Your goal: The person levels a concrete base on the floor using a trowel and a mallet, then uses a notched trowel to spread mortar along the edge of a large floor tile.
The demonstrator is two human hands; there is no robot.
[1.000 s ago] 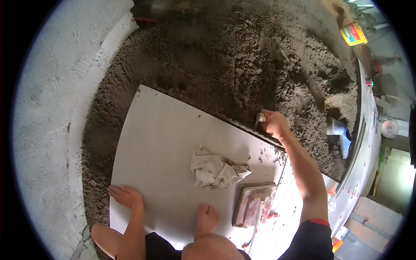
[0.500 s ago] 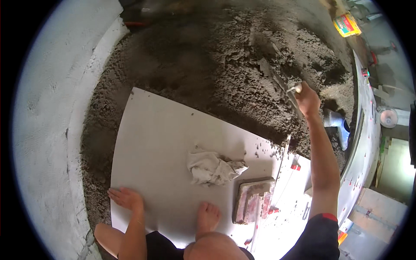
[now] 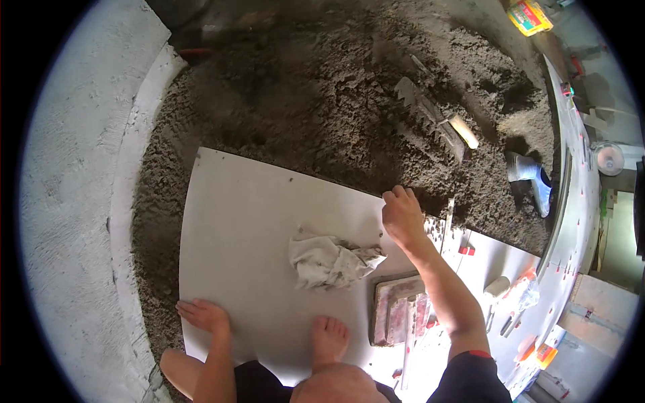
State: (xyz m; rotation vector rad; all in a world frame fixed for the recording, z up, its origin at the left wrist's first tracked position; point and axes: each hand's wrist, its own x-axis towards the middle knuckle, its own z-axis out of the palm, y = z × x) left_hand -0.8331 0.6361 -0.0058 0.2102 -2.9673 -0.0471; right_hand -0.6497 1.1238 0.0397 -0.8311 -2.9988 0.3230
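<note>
A large pale tile lies under me, its far edge beside rough grey mortar. My left hand rests flat on the tile's left edge, fingers stretched out. At the tile's far right edge, my right hand has its fingers curled down; whether they grip the edge is hidden. Beyond this hand, a trowel with a pale wooden handle lies on the mortar. A crumpled whitish cloth sits on the tile. Right of the cloth is a squarish, dirty reddish tool with a long pale handle.
One bare foot of mine stands on the tile. A rough whitish wall rises at the left. On the right are a blue-and-grey shoe, red clips and several small tools. A yellow tub stands far right.
My right hand has let go of the trowel, leaving it on the mortar, and has come left and nearer to the tile's edge. My left hand stays on the tile's left edge.
</note>
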